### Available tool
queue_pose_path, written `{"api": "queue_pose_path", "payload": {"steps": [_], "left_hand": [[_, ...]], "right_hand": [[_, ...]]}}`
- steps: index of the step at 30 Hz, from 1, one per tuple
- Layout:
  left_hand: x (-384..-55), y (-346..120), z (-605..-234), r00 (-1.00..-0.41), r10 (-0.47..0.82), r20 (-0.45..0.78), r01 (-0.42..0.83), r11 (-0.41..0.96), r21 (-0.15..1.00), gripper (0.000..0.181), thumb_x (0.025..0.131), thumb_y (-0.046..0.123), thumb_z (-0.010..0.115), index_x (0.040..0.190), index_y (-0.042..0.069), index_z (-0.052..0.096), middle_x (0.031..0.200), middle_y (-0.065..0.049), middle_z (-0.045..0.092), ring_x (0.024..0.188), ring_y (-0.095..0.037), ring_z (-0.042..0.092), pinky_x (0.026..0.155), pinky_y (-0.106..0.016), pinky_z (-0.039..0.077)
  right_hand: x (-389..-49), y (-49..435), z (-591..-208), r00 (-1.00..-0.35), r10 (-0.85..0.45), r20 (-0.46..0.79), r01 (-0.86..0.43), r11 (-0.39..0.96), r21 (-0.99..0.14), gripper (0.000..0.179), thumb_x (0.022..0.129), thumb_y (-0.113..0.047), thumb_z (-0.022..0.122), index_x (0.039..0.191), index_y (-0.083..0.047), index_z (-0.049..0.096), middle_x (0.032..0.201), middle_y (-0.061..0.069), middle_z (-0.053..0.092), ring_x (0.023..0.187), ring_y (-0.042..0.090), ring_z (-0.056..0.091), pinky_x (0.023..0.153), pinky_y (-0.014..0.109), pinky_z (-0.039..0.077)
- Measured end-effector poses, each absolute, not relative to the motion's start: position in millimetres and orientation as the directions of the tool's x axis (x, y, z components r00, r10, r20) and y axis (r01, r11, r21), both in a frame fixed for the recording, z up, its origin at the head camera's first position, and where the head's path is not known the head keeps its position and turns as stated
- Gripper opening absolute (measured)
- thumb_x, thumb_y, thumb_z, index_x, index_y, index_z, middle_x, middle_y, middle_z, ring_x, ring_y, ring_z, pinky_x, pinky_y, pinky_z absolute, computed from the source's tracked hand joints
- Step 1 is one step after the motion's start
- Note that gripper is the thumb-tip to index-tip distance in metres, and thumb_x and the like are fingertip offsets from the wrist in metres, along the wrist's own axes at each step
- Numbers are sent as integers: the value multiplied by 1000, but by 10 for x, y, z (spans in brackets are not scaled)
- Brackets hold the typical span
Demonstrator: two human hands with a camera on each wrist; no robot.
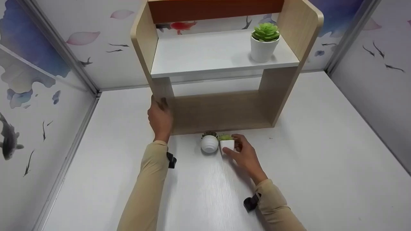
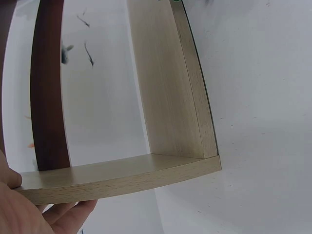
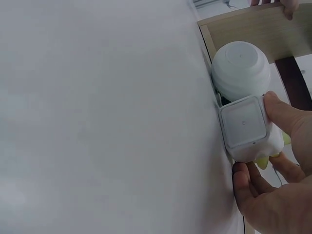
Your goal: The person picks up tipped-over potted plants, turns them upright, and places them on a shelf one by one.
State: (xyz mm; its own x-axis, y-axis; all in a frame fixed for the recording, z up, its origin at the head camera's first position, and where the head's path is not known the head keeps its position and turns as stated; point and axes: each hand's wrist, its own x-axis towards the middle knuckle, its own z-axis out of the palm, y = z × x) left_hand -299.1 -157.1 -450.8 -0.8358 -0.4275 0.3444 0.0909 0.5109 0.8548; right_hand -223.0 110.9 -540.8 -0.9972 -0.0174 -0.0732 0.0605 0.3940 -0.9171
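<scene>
A small wooden shelf [image 1: 221, 110] stands at the back of the table. My left hand [image 1: 160, 119] grips its left side panel, thumb on the inner face and fingers on the outer, as the left wrist view shows on the panel [image 2: 122, 181]. In front of the shelf two small potted succulents lie side by side, bases toward me. One has a round ribbed white pot [image 1: 209, 144]. My right hand [image 1: 245, 155] holds the other, a square white pot [image 3: 243, 124] with a yellow-green plant, between thumb and fingers.
A larger potted succulent [image 1: 264, 43], bright green in a white pot, stands at the right of the white upper shelf board [image 1: 205, 54]. Patterned wall panels [image 1: 41, 64] enclose the white table [image 1: 321, 154] at the back and sides.
</scene>
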Motion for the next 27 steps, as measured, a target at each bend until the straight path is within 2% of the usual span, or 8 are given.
{"api": "queue_pose_path", "payload": {"steps": [3, 9, 12, 20, 27], "left_hand": [[-2991, -1574, -4507, -835, -427, 347, 92, 513, 853, 41, 111, 22, 47, 148, 4, 48, 139, -18, 63, 126, -30, 63, 100, -49, 50], [-2993, -1574, -4516, -836, -427, 346, 89, 515, 852, 44, 111, 23, 47, 150, 4, 46, 142, -18, 61, 128, -30, 62, 102, -48, 50], [-2995, -1573, -4514, -832, -430, 351, 89, 521, 849, 44, 111, 23, 47, 150, 4, 46, 141, -19, 62, 127, -31, 63, 101, -49, 51], [-3013, -1575, -4524, -831, -419, 366, 109, 523, 845, 43, 111, 22, 47, 149, 3, 47, 139, -19, 63, 126, -31, 64, 99, -49, 52], [-3007, -1583, -4518, -829, -418, 370, 114, 522, 845, 42, 111, 21, 47, 149, 4, 47, 141, -18, 61, 128, -30, 62, 101, -49, 50]], "right_hand": [[-2222, 1115, -5415, -998, -16, -69, 57, 397, -916, 58, 91, -25, 81, 141, -15, 54, 110, 8, 60, 100, 21, 52, 86, 39, 42], [-2191, 1153, -5422, -995, -14, -96, 85, 357, -930, 61, 90, -26, 81, 144, -19, 52, 134, 15, 62, 123, 27, 60, 104, 45, 47], [-2178, 1166, -5415, -995, -16, -100, 90, 328, -940, 61, 91, -25, 81, 144, -19, 51, 138, 17, 61, 128, 29, 60, 106, 47, 47], [-2129, 1161, -5391, -997, -9, -83, 75, 337, -939, 58, 91, -17, 80, 141, -16, 51, 134, 16, 64, 120, 28, 64, 101, 45, 49], [-2071, 1144, -5346, -998, 8, -61, 59, 385, -921, 54, 87, -11, 83, 131, -17, 52, 133, 15, 64, 120, 29, 63, 100, 47, 49]]}}
